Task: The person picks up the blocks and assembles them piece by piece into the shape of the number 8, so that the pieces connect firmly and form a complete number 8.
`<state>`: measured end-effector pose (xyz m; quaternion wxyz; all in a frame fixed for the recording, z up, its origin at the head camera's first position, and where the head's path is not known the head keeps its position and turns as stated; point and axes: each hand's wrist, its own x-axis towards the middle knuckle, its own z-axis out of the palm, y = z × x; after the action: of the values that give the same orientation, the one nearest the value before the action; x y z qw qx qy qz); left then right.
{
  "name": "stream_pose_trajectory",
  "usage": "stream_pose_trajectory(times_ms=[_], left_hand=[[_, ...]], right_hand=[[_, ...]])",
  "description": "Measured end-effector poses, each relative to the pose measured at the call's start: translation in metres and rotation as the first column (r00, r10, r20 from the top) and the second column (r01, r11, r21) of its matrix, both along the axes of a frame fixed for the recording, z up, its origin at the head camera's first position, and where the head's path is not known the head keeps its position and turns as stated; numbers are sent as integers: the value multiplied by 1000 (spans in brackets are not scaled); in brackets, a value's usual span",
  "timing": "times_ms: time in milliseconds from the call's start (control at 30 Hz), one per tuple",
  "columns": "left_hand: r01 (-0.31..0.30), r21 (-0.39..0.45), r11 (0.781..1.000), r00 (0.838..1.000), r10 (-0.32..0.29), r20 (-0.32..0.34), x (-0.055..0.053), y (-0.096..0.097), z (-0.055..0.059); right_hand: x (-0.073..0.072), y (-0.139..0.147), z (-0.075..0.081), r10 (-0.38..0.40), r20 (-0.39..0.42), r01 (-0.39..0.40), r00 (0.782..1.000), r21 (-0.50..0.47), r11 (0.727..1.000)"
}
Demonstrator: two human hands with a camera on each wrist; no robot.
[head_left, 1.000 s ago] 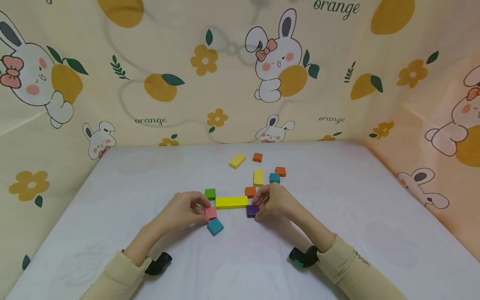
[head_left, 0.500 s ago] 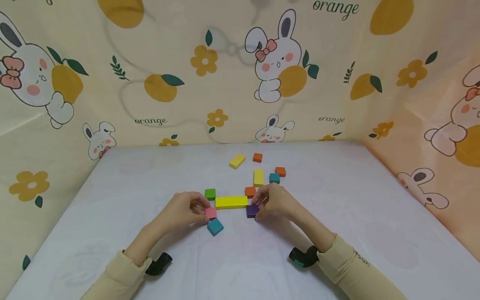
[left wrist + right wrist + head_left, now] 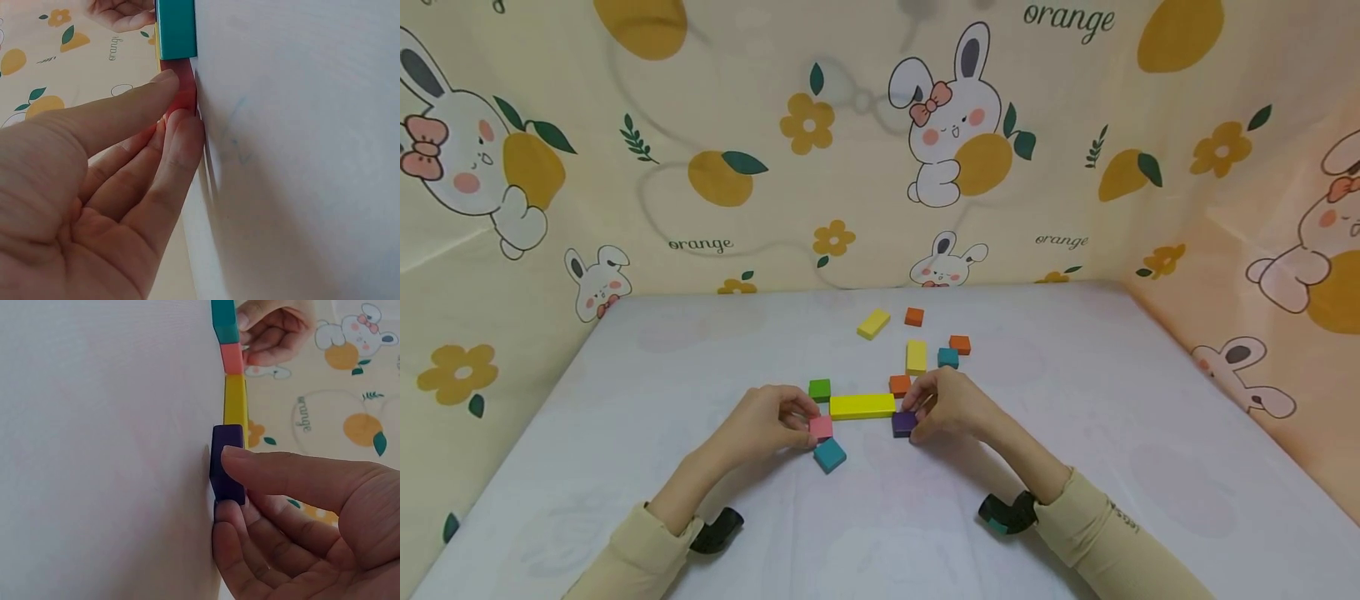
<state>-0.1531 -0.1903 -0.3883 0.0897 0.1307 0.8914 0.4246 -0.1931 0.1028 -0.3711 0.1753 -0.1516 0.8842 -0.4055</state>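
Note:
My left hand (image 3: 767, 423) pinches the pink block (image 3: 822, 428) between thumb and forefinger. In the left wrist view that block (image 3: 181, 94) is partly hidden by the thumb. With thumb and fingers, my right hand (image 3: 951, 407) holds the purple block (image 3: 903, 425), also large in the right wrist view. Between the hands lies a long yellow block (image 3: 862, 407), flat on the table, its ends close to the pink and purple blocks. A teal block (image 3: 830, 456) sits turned at an angle just in front of the pink one.
A green block (image 3: 820, 390) and an orange block (image 3: 899, 386) lie behind the long yellow one. Farther back are two shorter yellow blocks (image 3: 916, 357), another teal block (image 3: 948, 357) and two more orange blocks (image 3: 959, 345). A patterned curtain (image 3: 850, 167) stands behind the white table (image 3: 1045, 358).

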Motion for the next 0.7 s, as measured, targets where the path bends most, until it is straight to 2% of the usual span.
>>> stream_pose_trajectory(times_ms=[433,700], left_hand=[[8,12,1000,1000,-8,0,1,1,0],[-12,-4,1000,1000,12,8,2,2,2]], right_hand=[[-3,5,-2,69,-19,-69,997,4,998],[0,5,11,77,-6,-76,997,63,995]])
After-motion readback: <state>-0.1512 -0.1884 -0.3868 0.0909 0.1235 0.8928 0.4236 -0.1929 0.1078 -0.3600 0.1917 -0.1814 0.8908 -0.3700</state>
